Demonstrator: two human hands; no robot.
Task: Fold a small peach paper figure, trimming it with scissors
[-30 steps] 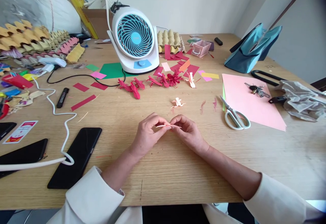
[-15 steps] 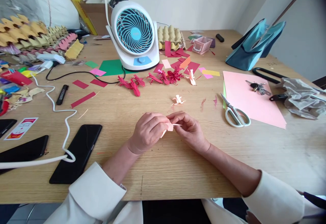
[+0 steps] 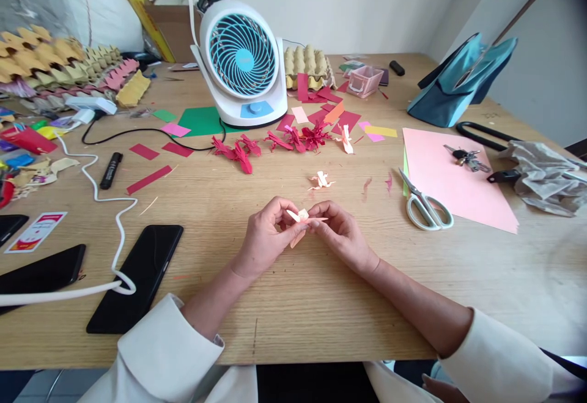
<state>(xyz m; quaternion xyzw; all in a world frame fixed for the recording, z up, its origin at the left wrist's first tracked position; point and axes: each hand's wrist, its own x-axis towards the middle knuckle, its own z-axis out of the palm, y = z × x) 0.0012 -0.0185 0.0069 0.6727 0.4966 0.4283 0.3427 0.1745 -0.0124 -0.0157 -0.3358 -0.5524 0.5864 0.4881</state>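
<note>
A small pale pink folded paper figure [image 3: 301, 219] is pinched between my two hands, above the near middle of the table. My left hand [image 3: 267, 235] grips it from the left with thumb and fingertips. From the right, my right hand [image 3: 342, 235] pinches it too. Thin pointed flaps stick out to the left and right, and a wider flap hangs below. Just beyond my fingers lies a light pink folded paper figure [image 3: 321, 180]. Another pale paper figure [image 3: 345, 139] sits farther back, beside several crimson paper figures [image 3: 241, 153].
White-handled scissors [image 3: 426, 207] lie right of my hands, beside pink paper sheets [image 3: 458, 189]. A white fan [image 3: 245, 54] stands at the back. On the left are a black phone [image 3: 137, 274], a white cable [image 3: 120, 219] and a black marker [image 3: 111, 170]. Crimson paper strips [image 3: 149, 179] lie about.
My left hand has turned and its fingers have lifted off the top, showing more of the paper figure. The paper has been tilted. Both hands still pinch it.
</note>
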